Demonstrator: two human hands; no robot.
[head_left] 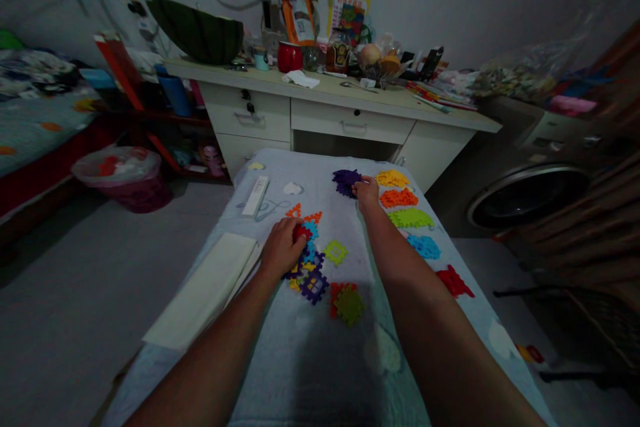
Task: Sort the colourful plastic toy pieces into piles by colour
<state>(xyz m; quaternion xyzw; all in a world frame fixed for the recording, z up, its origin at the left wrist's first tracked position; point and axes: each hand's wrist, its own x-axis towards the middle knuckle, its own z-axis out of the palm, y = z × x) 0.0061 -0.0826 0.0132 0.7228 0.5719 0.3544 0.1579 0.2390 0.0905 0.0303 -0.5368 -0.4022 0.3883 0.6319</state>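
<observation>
My left hand (pixel 284 245) is closed over a red interlocking plastic tile (pixel 301 233) in a mixed pile of tiles. Blue tiles (pixel 311 229) and orange triangles (pixel 314 217) lie around its fingertips, and purple window-shaped tiles (pixel 315 287) lie nearer to me. At the edge of a purple tile pile (pixel 346 181), my right hand (pixel 367 191) pinches a purple piece, mostly hidden by the fingers. A green frame tile (pixel 335 252) lies between my arms. Closer in, a green tile (pixel 349 305) overlaps an orange-red one (pixel 335 295).
Along the right side run yellow (pixel 393 178), orange (pixel 399 197), green (pixel 411 217), blue (pixel 424 246) and red (pixel 455 281) tile piles. A white box (pixel 255 197) and folded white sheet (pixel 215 287) lie left. Behind stands a cluttered desk (pixel 350 95); a washing machine (pixel 530 167) stands right.
</observation>
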